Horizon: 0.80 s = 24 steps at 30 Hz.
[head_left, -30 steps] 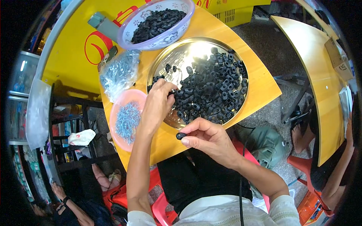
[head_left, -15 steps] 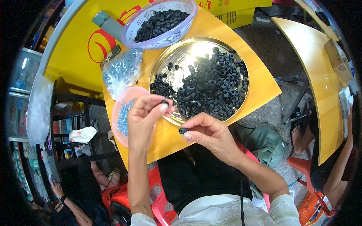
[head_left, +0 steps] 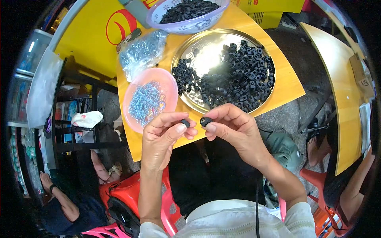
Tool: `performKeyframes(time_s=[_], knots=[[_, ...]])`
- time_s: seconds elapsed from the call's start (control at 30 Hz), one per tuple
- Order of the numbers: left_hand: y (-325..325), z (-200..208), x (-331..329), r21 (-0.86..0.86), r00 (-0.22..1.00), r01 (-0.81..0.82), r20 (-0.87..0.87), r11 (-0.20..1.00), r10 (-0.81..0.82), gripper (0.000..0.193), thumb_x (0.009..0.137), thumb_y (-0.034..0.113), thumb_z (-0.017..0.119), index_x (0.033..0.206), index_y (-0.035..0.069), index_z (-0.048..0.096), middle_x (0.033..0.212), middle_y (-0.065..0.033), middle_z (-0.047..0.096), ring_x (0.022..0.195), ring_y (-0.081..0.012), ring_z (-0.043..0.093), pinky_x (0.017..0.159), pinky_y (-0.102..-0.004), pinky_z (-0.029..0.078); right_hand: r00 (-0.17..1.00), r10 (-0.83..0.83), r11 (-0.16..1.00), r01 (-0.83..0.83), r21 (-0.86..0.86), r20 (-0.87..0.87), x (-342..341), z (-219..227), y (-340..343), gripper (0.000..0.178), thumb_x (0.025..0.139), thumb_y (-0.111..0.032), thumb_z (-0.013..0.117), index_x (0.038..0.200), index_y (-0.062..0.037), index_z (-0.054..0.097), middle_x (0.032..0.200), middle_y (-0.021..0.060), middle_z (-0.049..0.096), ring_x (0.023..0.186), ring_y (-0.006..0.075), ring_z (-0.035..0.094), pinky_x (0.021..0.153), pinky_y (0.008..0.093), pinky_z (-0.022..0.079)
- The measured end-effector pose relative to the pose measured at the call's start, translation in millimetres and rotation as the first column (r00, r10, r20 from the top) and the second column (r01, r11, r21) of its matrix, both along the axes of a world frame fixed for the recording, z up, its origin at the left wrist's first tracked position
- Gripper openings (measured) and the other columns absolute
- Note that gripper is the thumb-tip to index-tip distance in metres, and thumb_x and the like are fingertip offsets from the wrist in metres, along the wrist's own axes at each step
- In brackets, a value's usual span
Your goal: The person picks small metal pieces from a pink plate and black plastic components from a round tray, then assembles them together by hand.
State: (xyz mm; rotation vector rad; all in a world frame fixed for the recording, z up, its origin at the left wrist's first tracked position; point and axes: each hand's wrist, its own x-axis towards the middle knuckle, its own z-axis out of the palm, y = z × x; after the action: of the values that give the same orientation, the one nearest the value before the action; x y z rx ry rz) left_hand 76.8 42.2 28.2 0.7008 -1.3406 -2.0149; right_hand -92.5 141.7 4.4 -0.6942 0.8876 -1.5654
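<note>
My left hand (head_left: pixel 162 137) pinches a small black plastic piece (head_left: pixel 185 123) between thumb and fingertips. Facing it, my right hand (head_left: pixel 236 133) pinches another black plastic part (head_left: pixel 205 121), whose hollow end shows. A narrow gap separates the two pieces, held above the near edge of the table. Just beyond my hands lies a round gold metal tray (head_left: pixel 189 104) with a big heap of black plastic parts (head_left: pixel 248 75) and a smaller pile of smaller black pieces (head_left: pixel 183 75) on its left. A pink bowl (head_left: pixel 170 85) of light-blue, spring-like small pieces (head_left: pixel 145 103) stands beside my left hand.
Behind the tray is a purple-white basin (head_left: pixel 194 27) full of black parts. A clear plastic bag (head_left: pixel 143 51) lies left of it on the wooden table (head_left: pixel 283 81). Another table (head_left: pixel 337 79) stands at right. Other people sit at both sides, with a forearm (head_left: pixel 65 202) visible at left.
Both hands have come together, bringing their black pieces almost end to end. My left hand has moved off the pink bowl, now more fully seen. The view has shifted a little.
</note>
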Motion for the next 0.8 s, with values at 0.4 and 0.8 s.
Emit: performKeyframes(time_s=[0.4,0.8], knots=[[12,-6,26,-0.046,0.993,-0.084,0.073,0.995,0.087,0.015,0.086,0.002,0.061,0.099,-0.004,0.06,0.089,-0.0134,0.065,0.075,-0.0191,0.065,0.068,-0.0277,0.053,0.993,0.068,0.998,-0.067,0.017,-0.1,16,-7,2,0.019,0.089,-0.011,0.061,0.106,-0.001,0.059,0.087,0.0007,0.061,0.075,0.0054,0.056,0.07,0.02,0.048],[18,-11,20,0.105,0.997,-0.069,0.048,0.992,0.064,0.014,0.085,0.002,0.063,0.098,-0.004,0.062,0.088,-0.0115,0.064,0.072,-0.0152,0.062,0.065,-0.0258,0.05,0.984,0.155,0.988,-0.152,0.039,-0.084,14,-8,3,0.017,0.089,-0.005,0.059,0.105,-0.0002,0.057,0.095,0.0031,0.062,0.084,0.0067,0.057,0.077,0.0213,0.048]])
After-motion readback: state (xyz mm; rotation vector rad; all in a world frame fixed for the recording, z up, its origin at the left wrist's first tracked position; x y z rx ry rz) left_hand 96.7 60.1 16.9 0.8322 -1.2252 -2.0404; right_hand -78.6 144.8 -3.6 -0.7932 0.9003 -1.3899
